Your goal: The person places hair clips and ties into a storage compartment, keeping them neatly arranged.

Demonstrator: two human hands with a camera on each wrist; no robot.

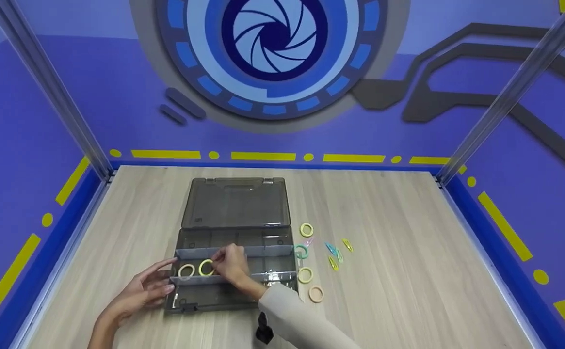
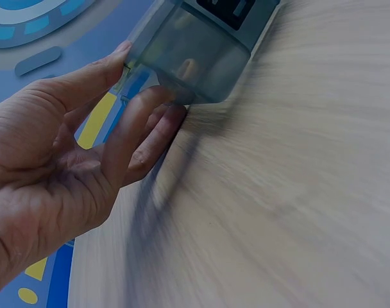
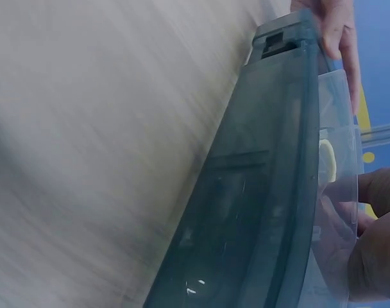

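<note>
A dark translucent divided storage box (image 1: 214, 296) lies with its lid (image 1: 236, 203) folded back. My right hand (image 1: 234, 265) reaches into the middle row and pinches a yellow hair tie (image 1: 200, 268) by its right side. Left of it, a cream hair tie (image 1: 179, 271) leans in the same row. Against the box's left end, the fingers of my left hand (image 1: 139, 290) rest on the wall and rim. The left wrist view shows that hand (image 2: 60, 154) touching the box's corner. In the right wrist view, part of the right hand (image 3: 378, 244) shows behind the clear divider.
Right of the box lie more hair ties, among them a green one (image 1: 301, 251) and a peach one (image 1: 316, 294). Several snap hair clips, including a yellow one (image 1: 333, 263), lie beyond them. A small black object (image 1: 264, 332) sits near the front, beside the right sleeve.
</note>
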